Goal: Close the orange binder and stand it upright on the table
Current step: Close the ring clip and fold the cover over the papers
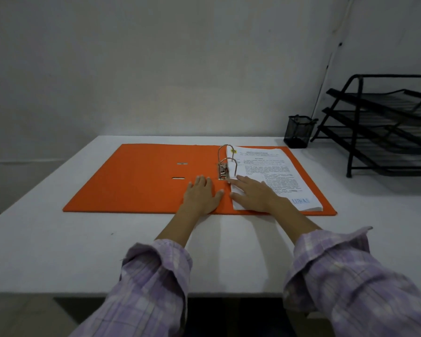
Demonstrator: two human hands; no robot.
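Observation:
The orange binder [136, 176] lies flat and wide open on the white table [83, 251]. Its metal ring mechanism [223, 164] stands up near the middle. A stack of printed papers [275, 171] sits on the right half, threaded on the rings. My left hand [202, 194] rests flat, fingers spread, on the bare orange inside just left of the rings. My right hand [253, 192] lies flat on the lower left part of the papers, fingertips near the lever. Neither hand grips anything.
A black mesh pen cup [298, 131] stands at the back right of the table. Beside it, a black three-tier wire tray rack [384, 127] fills the right corner. A white wall runs behind the table's far edge.

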